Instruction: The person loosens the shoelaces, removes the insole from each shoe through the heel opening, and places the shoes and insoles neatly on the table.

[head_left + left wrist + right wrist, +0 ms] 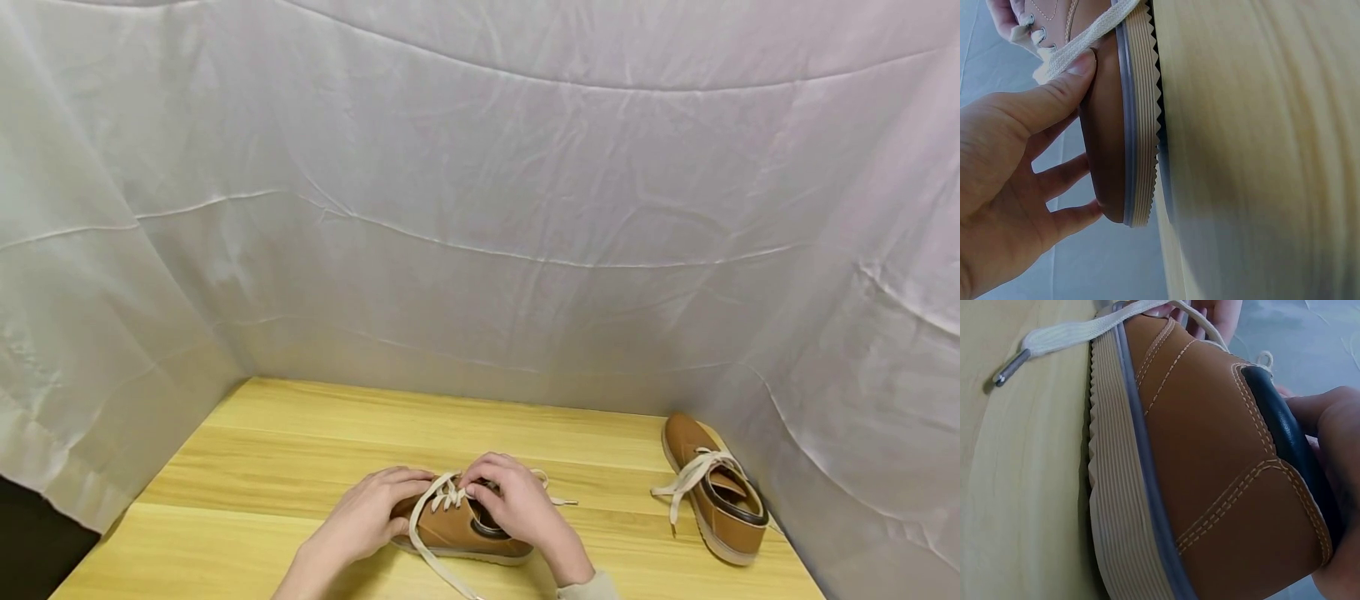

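A brown leather shoe [453,532] with cream laces stands on its sole at the table's front, toe to the left. My left hand [363,512] grips the toe; in the left wrist view its thumb [1063,87] presses the near side beside the lace, with the fingers spread around the far side. One long shoelace end [1066,337] hangs over the near side onto the table. My right hand [517,504] is over the shoe's opening, thumb and fingers pinching the shoelace at the top eyelets. Its fingertips are partly hidden. Another lace end lies beyond the shoe.
A matching brown shoe [727,521] stands at the table's right edge, its cream laces [697,473] hanging over its side. Grey cloth [525,208] surrounds the wooden table [315,450] at the back and both sides.
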Action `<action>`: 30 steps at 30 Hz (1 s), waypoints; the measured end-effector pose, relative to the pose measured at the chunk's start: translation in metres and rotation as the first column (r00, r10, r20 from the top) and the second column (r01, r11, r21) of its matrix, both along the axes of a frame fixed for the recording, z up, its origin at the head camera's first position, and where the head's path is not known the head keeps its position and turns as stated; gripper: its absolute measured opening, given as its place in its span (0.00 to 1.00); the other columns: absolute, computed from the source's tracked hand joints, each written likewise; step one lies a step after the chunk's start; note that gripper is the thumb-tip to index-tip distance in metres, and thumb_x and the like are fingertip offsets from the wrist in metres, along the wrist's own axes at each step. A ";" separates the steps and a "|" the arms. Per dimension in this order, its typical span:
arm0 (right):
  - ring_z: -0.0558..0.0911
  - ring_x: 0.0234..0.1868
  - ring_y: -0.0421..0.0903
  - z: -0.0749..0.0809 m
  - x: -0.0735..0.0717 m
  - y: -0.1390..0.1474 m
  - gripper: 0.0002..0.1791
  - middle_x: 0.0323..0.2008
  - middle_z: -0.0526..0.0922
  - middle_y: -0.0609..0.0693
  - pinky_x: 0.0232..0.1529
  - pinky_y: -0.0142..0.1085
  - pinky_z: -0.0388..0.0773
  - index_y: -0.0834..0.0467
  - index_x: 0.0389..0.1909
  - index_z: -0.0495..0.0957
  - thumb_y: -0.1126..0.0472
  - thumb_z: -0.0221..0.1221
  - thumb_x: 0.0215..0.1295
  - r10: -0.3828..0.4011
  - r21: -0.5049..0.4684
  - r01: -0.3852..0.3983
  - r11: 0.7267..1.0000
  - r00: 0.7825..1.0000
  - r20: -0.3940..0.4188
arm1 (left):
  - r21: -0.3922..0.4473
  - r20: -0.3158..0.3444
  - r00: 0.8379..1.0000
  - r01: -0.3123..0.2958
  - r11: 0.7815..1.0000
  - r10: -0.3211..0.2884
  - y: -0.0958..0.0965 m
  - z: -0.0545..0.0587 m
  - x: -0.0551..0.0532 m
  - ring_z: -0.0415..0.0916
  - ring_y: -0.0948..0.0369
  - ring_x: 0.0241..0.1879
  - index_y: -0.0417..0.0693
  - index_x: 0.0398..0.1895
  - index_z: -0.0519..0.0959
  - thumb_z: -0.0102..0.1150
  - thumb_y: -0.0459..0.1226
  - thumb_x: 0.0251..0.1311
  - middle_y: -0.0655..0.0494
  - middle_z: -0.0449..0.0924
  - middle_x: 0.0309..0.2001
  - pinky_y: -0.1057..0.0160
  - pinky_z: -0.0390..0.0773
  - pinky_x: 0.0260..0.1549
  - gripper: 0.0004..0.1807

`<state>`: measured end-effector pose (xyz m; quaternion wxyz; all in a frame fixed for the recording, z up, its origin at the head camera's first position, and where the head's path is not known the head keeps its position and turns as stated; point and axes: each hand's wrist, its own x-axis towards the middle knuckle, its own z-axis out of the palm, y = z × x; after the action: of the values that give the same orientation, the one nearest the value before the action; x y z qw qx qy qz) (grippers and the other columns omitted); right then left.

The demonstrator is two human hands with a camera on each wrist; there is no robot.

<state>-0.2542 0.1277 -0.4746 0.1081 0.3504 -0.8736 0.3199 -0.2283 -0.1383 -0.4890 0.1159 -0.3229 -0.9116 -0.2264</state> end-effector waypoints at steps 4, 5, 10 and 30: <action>0.82 0.50 0.39 -0.001 0.000 -0.001 0.06 0.46 0.84 0.34 0.52 0.41 0.83 0.44 0.42 0.86 0.60 0.63 0.74 -0.034 -0.004 0.035 0.999 0.999 0.035 | -0.001 0.002 1.000 0.001 1.000 -0.001 0.000 0.001 0.000 0.77 0.51 0.64 0.56 0.63 0.83 0.76 0.39 0.54 0.59 0.80 0.65 0.41 0.77 0.62 0.29; 0.82 0.50 0.39 -0.001 0.000 -0.001 0.06 0.46 0.84 0.35 0.52 0.41 0.83 0.44 0.42 0.85 0.60 0.62 0.75 -0.037 -0.013 0.037 0.999 0.998 0.042 | -0.001 0.001 1.000 0.001 1.000 -0.001 0.000 0.001 0.000 0.77 0.51 0.64 0.56 0.63 0.83 0.76 0.39 0.54 0.59 0.80 0.65 0.41 0.77 0.62 0.29; 0.82 0.47 0.39 -0.002 -0.001 -0.001 0.05 0.45 0.85 0.38 0.48 0.38 0.83 0.48 0.43 0.85 0.60 0.61 0.76 -0.039 -0.080 0.048 0.996 0.993 0.109 | 0.005 -0.005 1.000 0.002 1.000 -0.002 0.001 0.001 0.000 0.78 0.51 0.64 0.56 0.62 0.84 0.76 0.39 0.54 0.59 0.80 0.65 0.41 0.77 0.62 0.29; 0.83 0.52 0.39 0.008 0.001 0.002 0.12 0.49 0.86 0.39 0.55 0.39 0.83 0.48 0.49 0.88 0.65 0.67 0.69 0.066 -0.069 -0.059 0.996 0.994 0.091 | 0.004 0.019 1.000 -0.009 1.000 0.009 0.001 0.000 0.000 0.77 0.50 0.64 0.57 0.64 0.83 0.76 0.40 0.55 0.59 0.80 0.66 0.39 0.76 0.62 0.29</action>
<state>-0.2533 0.1300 -0.4668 0.0688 0.3585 -0.8552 0.3680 -0.2285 -0.1376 -0.4887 0.1088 -0.3163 -0.9137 -0.2308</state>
